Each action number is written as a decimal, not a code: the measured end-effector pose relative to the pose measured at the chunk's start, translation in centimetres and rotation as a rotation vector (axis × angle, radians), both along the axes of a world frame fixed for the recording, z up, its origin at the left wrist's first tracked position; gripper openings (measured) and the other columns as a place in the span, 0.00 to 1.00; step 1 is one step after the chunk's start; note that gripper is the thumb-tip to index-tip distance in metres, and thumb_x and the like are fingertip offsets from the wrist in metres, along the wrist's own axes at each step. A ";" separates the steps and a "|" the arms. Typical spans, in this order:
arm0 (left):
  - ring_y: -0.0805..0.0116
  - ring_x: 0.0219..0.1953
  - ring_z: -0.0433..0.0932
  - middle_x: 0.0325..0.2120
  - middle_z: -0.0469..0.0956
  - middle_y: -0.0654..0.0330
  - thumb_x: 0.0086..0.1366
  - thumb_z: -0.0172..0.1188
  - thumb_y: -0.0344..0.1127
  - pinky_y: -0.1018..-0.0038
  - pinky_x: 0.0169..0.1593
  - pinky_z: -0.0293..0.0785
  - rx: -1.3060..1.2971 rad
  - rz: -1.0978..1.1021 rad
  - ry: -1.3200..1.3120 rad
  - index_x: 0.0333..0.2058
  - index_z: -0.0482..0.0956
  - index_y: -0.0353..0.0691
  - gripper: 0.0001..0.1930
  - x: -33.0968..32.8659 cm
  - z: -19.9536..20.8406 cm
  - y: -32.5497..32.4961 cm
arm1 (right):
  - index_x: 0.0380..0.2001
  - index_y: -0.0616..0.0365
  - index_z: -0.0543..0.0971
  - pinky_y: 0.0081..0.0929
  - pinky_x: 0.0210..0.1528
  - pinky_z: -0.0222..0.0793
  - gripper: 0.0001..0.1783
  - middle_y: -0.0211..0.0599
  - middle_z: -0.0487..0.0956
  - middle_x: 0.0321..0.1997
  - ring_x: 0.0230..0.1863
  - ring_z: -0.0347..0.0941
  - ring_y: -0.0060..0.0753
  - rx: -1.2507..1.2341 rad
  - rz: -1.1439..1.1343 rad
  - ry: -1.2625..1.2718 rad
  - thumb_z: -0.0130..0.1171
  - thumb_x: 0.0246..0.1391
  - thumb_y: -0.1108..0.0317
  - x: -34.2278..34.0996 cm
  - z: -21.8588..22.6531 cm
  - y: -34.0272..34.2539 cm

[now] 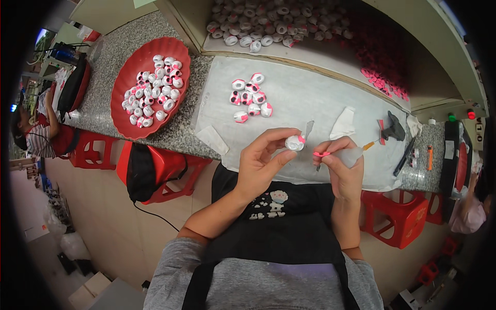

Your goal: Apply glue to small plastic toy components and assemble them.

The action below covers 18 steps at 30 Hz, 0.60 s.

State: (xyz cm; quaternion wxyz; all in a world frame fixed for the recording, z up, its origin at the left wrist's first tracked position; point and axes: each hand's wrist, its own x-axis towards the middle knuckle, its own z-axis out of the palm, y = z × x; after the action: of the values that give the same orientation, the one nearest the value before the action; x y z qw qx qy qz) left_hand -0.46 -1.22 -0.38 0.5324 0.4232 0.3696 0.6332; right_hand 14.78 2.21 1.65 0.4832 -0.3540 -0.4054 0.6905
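Observation:
My left hand (266,163) pinches a small white rounded piece (295,143) with a pink patch between thumb and fingers, just above the paper-covered worktop. Close to its right, my right hand (343,168) is closed, with a small bright pink piece (321,154) at its fingertips. The same hand also holds a translucent squeeze bottle (352,155) with an orange nozzle (368,145) pointing up to the right. A thin dark tip shows below those fingers; what it belongs to I cannot make out. The two held pieces are apart.
Several similar white-and-pink pieces (250,97) lie on the white paper (305,82). A red scalloped tray (120,116) of them stands left. The shelf behind holds a white heap (266,40) and pink pieces (385,85). A dark lump (393,126) and an orange pen (430,158) lie right.

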 end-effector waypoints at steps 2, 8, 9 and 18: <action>0.72 0.40 0.66 0.39 0.67 0.57 0.49 0.51 0.20 0.78 0.43 0.62 0.008 0.001 0.013 0.40 0.66 0.32 0.16 0.1 0.0 0.0 | 0.21 0.62 0.66 0.21 0.26 0.64 0.08 0.42 0.69 0.24 0.23 0.67 0.29 0.015 -0.028 0.008 0.54 0.35 0.78 0.2 -0.2 -0.2; 0.69 0.42 0.66 0.39 0.67 0.53 0.49 0.50 0.20 0.76 0.44 0.62 -0.007 -0.006 0.050 0.40 0.65 0.31 0.16 0.4 -0.1 -0.1 | 0.21 0.65 0.67 0.21 0.26 0.65 0.07 0.44 0.69 0.24 0.23 0.67 0.30 0.025 0.068 -0.033 0.52 0.34 0.82 0.2 0.4 -0.8; 0.69 0.41 0.67 0.38 0.67 0.55 0.48 0.51 0.20 0.77 0.43 0.63 0.013 0.024 0.082 0.39 0.67 0.32 0.16 0.5 -0.1 -0.1 | 0.21 0.65 0.67 0.21 0.26 0.65 0.07 0.44 0.69 0.24 0.23 0.67 0.30 0.024 0.069 -0.034 0.52 0.34 0.82 0.0 0.5 -0.8; 0.63 0.41 0.67 0.37 0.69 0.52 0.45 0.51 0.18 0.75 0.43 0.63 0.182 0.054 0.476 0.35 0.70 0.32 0.15 0.0 0.7 0.0 | 0.21 0.66 0.72 0.16 0.29 0.63 0.05 0.39 0.72 0.24 0.26 0.68 0.23 0.066 0.062 -0.143 0.55 0.35 0.82 -0.7 0.5 -0.6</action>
State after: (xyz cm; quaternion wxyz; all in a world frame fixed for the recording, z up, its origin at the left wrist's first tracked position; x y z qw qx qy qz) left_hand -0.50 -1.20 0.32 0.3731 0.5966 0.4370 0.5603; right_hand 14.12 1.60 2.11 0.4429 -0.3738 -0.4721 0.6643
